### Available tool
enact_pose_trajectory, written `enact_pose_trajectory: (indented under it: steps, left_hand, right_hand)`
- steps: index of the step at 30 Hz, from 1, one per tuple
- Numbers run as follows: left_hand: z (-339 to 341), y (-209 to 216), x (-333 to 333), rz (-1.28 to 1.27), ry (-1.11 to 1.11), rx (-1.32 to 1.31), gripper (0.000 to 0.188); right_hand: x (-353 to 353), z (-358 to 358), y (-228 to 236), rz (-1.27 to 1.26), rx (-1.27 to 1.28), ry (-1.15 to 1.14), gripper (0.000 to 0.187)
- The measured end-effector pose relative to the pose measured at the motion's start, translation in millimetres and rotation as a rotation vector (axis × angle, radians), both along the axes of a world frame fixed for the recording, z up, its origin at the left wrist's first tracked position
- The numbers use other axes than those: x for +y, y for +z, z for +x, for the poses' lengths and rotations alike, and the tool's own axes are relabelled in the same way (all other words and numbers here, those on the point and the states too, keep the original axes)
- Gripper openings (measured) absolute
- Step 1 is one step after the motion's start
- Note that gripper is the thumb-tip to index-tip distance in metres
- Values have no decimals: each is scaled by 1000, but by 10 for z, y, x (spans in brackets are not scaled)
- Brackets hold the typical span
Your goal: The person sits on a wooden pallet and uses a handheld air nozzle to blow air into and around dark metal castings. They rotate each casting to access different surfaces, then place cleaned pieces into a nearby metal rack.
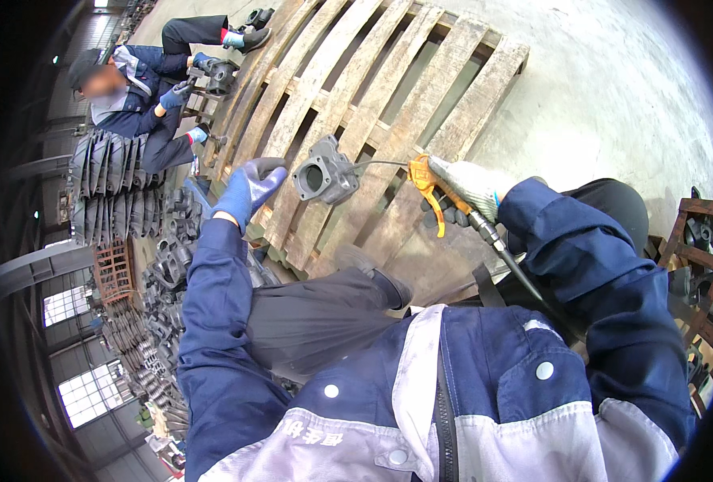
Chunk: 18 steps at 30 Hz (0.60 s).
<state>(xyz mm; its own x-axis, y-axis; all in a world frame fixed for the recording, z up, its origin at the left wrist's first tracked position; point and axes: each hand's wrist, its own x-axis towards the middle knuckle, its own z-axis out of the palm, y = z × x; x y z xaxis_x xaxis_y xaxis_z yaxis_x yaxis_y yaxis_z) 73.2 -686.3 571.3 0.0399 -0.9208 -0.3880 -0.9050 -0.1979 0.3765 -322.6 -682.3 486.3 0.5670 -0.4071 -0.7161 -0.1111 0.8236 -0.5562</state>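
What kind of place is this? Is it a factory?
Probably yes, a factory or metal workshop. Stacks of dark metal castings line the concrete floor, a grey casting sits on a wooden pallet, and the right hand holds an air blow gun.

Two gloved hands stretched forward from dark blue sleeves

The left hand (249, 191), in a blue coated work glove, reaches out at the end of a nearly straight arm, its fingers (266, 170) extended and loosely together, tips pointing forward, nothing clasped between them. The right hand (465, 191), in a white knitted glove with dark fingertips, is curled into a closed grip, knuckles up, its forearm bent inward at the elbow behind the fingers.
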Motion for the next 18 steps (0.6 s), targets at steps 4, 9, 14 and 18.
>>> enact_pose_trajectory:
  steps: [4,9,14,18]
  left_hand:
    - [177,-202,-2,-19,-17,143,33]
    - [216,-301,-40,-2,6,-25,32]
    - [43,-63,31,1,58,-16,42]
    - [-22,34,76,23,57,-18,38]
  right_hand:
    - [-31,-23,-90,-211,-44,108,56]
    - [-36,-14,-34,-53,-83,109,60]
    - [-28,-36,-2,39,-88,159,57]
    - [-40,-47,-27,90,-100,137,54]
